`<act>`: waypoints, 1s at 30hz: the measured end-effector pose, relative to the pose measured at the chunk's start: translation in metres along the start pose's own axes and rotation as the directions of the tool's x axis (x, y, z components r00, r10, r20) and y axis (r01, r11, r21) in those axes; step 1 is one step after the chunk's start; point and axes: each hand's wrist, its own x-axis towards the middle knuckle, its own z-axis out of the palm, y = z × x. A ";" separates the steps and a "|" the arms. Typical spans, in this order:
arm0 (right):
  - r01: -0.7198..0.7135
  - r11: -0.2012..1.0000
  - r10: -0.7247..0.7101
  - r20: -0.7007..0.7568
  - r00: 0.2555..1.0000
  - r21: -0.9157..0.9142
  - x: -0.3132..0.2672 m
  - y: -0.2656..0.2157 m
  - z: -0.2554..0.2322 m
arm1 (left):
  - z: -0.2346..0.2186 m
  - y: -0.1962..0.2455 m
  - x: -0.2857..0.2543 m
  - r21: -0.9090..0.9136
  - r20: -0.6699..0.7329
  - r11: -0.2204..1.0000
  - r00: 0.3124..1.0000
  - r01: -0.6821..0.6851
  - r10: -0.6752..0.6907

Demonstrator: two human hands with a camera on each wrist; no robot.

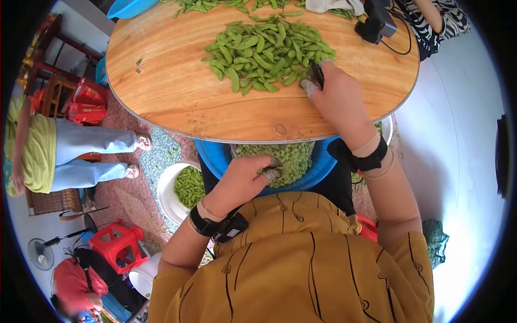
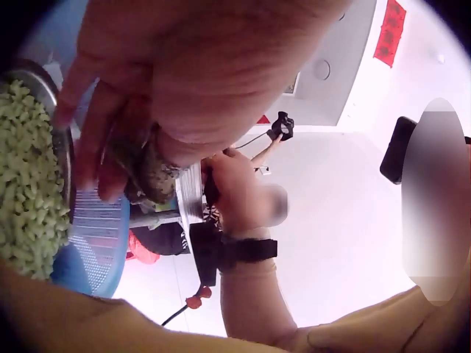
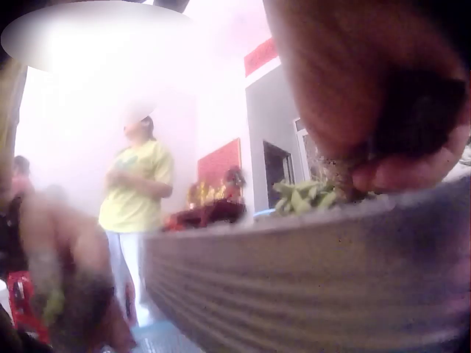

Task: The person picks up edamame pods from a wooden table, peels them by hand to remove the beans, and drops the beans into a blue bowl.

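A heap of green soybean pods [image 1: 269,51] lies on the round wooden table [image 1: 177,97]. At the heap's near right edge, my right hand [image 1: 342,94] grips a dark, narrow thing [image 1: 318,74] whose kind I cannot tell. Grey wraps cover its thumb and fingertip. Below the table edge my left hand [image 1: 239,180] is over shelled beans [image 1: 293,161], its wrapped thumb and finger pinching a green pod [image 3: 55,305]. The left wrist view shows the beans in a metal bowl [image 2: 68,158], beside that hand's fingers.
The bowl sits in a blue basin [image 1: 323,172] at the lap. A white bucket [image 1: 166,188] of pods stands to the left. On the table are a black device [image 1: 379,24] and a blue bowl [image 1: 129,6]. Other people stand or sit around; a red stool [image 1: 116,245] is at lower left.
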 end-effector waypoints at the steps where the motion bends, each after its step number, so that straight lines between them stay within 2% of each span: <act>1: 0.015 1.000 -0.016 -0.053 0.998 -0.020 0.002 -0.001 0.005 | 0.000 -0.002 -0.004 -0.159 0.012 0.983 0.995 0.096 -0.095; 2: 0.028 0.999 -0.032 -0.102 0.994 -0.038 0.002 -0.002 0.009 | 0.000 -0.004 -0.010 -0.314 0.042 0.930 0.981 0.193 -0.190; 3: 0.026 0.999 -0.029 -0.095 0.995 -0.035 0.002 -0.002 0.009 | -0.002 -0.004 -0.015 -0.317 0.046 0.927 0.980 0.199 -0.195; 5: 0.006 0.997 0.001 -0.089 0.996 0.080 -0.001 -0.003 0.007 | -0.007 -0.004 -0.031 -0.458 -0.150 0.851 0.922 0.255 -0.357; 6: 0.005 0.996 0.001 -0.079 0.997 0.086 -0.005 -0.004 0.005 | -0.009 -0.010 -0.043 -0.461 -0.147 0.847 0.918 0.266 -0.368; 8: 0.026 0.969 -0.017 -0.040 0.999 0.245 -0.018 -0.010 -0.004 | -0.011 -0.032 -0.072 -0.317 -0.295 0.829 0.783 0.461 -0.548; 9: 0.024 0.968 -0.017 -0.029 0.999 0.250 -0.026 -0.014 -0.010 | -0.012 -0.046 -0.089 -0.100 -0.380 0.854 0.774 0.511 -0.507; 10: 0.072 0.955 -0.078 0.008 0.997 0.289 -0.035 -0.018 -0.015 | -0.014 -0.057 -0.106 0.120 -0.453 0.827 0.772 0.549 -0.447; 11: 0.119 0.937 -0.140 0.041 0.989 0.329 -0.041 -0.021 -0.018 | -0.016 -0.062 -0.119 0.263 -0.432 0.698 0.728 0.666 -0.532; 12: 0.118 0.935 -0.142 0.049 0.989 0.335 -0.047 -0.022 -0.017 | -0.018 -0.058 -0.129 0.351 -0.460 0.688 0.757 0.635 -0.464; 14: 0.255 0.907 -0.311 0.122 0.943 0.336 -0.057 -0.024 -0.014 | -0.013 -0.060 -0.139 0.578 -0.519 0.515 0.773 0.633 -0.366; 15: 0.352 0.873 -0.396 0.071 0.915 0.337 -0.059 -0.026 -0.010 | -0.016 -0.053 -0.134 0.577 -0.521 0.510 0.768 0.638 -0.372; 16: 0.352 0.870 -0.399 0.073 0.914 0.344 -0.063 -0.029 -0.008 | -0.020 -0.041 -0.119 0.375 -0.504 0.703 0.770 0.604 -0.392; 17: 0.389 0.861 -0.443 0.106 0.890 0.327 -0.068 -0.032 -0.008 | -0.022 -0.031 -0.105 0.140 -0.485 0.839 0.775 0.526 -0.405; 18: 0.429 0.849 -0.486 0.138 0.863 0.309 -0.070 -0.033 -0.006 | -0.022 -0.024 -0.092 0.141 -0.489 0.836 0.771 0.530 -0.407; 20: 0.491 0.816 -0.536 0.079 0.840 0.306 -0.074 -0.035 -0.003 | -0.022 -0.016 -0.070 -0.105 -0.452 0.927 0.813 0.359 -0.366; 22: 0.469 0.844 -0.517 0.165 0.840 0.261 -0.077 -0.037 -0.010 | -0.025 -0.023 -0.062 -0.096 -0.495 0.941 0.805 0.324 -0.327; 24: 0.456 0.853 -0.496 0.118 0.861 0.255 -0.078 -0.033 -0.012 | -0.026 -0.022 -0.064 -0.086 -0.528 0.954 0.798 0.289 -0.289; 26: 0.438 0.865 -0.466 0.070 0.882 0.246 -0.081 -0.026 -0.015 | -0.032 -0.018 -0.069 -0.292 -0.572 0.854 0.637 0.430 -0.516; 27: 0.400 0.884 -0.434 0.108 0.895 0.241 -0.082 -0.022 -0.016 | -0.032 -0.033 -0.081 -0.127 -0.590 0.838 0.639 0.531 -0.494; 28: 0.361 0.903 -0.400 0.147 0.905 0.235 -0.083 -0.020 -0.016 | -0.031 -0.043 -0.093 -0.127 -0.588 0.836 0.638 0.534 -0.497; 29: 0.359 0.902 -0.399 0.149 0.905 0.239 -0.083 -0.020 -0.015 | -0.029 -0.052 -0.105 0.220 -0.563 0.701 0.675 0.679 -0.477; 30: 0.391 0.882 -0.431 0.117 0.895 0.263 -0.084 -0.021 -0.012 | -0.028 -0.055 -0.114 0.539 -0.525 0.461 0.709 0.705 -0.470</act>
